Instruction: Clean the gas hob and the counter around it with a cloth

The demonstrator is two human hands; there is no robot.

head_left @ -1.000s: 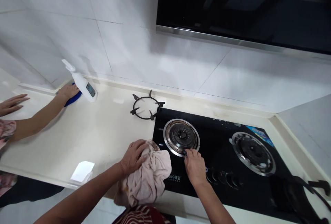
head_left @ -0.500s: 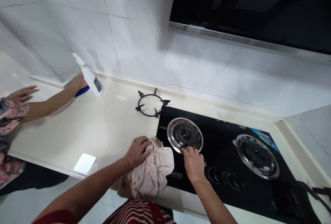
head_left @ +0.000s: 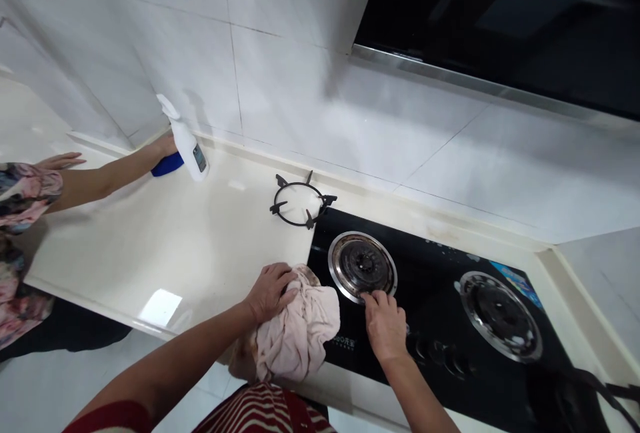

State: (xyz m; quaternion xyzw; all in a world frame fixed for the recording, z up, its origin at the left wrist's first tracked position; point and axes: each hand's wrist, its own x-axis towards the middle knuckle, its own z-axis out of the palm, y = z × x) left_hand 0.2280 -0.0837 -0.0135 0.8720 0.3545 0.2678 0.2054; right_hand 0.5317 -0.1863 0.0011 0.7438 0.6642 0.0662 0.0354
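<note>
- The left hand (head_left: 273,291) lies palm down on the pale pink cloth (head_left: 300,333), fingers draped over its back edge and thumb held apart; I cannot tell whether it pinches the fabric.
- The cloth sits bunched across the counter's front edge and the near left corner of the black stove (head_left: 350,369), with brown stains showing on it.
- The right hand (head_left: 386,323) has its fingers curled down at the front rim of the left burner (head_left: 363,265) — the fingertips are tucked under, so I cannot tell whether they pinch anything.
- That burner has a shiny ring with brownish marks and a dark middle.
- The right burner (head_left: 501,316) is well apart from both hands, with whitish patches on its ring.
- A black pot stand (head_left: 293,223) with 5 prongs rests on the pale counter (head_left: 200,239), its right side at the stove's back left corner.
- Farther left, a white spray bottle (head_left: 189,146) stands near the wall.
- Beside it, a co-worker's hand (head_left: 169,145) rests on a blue cloth (head_left: 167,165) — the fingers are partly hidden by the bottle.
</note>
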